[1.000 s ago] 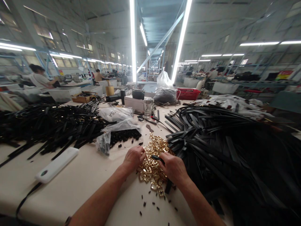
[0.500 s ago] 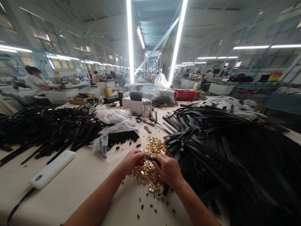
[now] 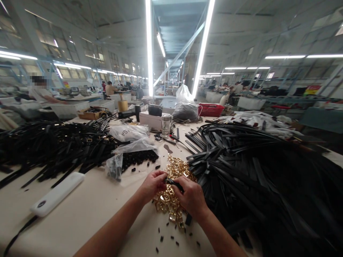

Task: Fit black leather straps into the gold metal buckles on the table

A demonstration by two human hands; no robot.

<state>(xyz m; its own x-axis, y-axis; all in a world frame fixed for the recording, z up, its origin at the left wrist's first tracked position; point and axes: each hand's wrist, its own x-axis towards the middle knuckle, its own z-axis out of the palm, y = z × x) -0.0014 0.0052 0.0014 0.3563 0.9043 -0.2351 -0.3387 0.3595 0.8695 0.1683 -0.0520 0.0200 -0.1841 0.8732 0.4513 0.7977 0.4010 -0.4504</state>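
A short black strap [image 3: 175, 184] stretches between my two hands above the heap of gold buckles [image 3: 177, 167]. My left hand [image 3: 154, 184] pinches its left end with the fingertips; whether a buckle is in that pinch is hidden. My right hand [image 3: 191, 196] is closed around the other end, thumb on the near side. To the right lies a big pile of long black straps [image 3: 230, 160], its edge meeting the buckles. Small black loops [image 3: 139, 156] spill from a clear plastic bag [image 3: 134, 137] left of the buckles. Several tiny black pieces [image 3: 172, 237] are scattered nearer me.
A white corded device [image 3: 59, 194] lies at left, before a pile of finished-looking black straps [image 3: 66, 146]. Behind the buckles stand a glass jar [image 3: 166, 125], a box [image 3: 150, 120] and a red basket [image 3: 211, 109]. A co-worker [image 3: 40, 91] sits far left.
Both hands stay over the buckles with the strap between them. My left fingers have shifted slightly right along it, and the view has moved a little.
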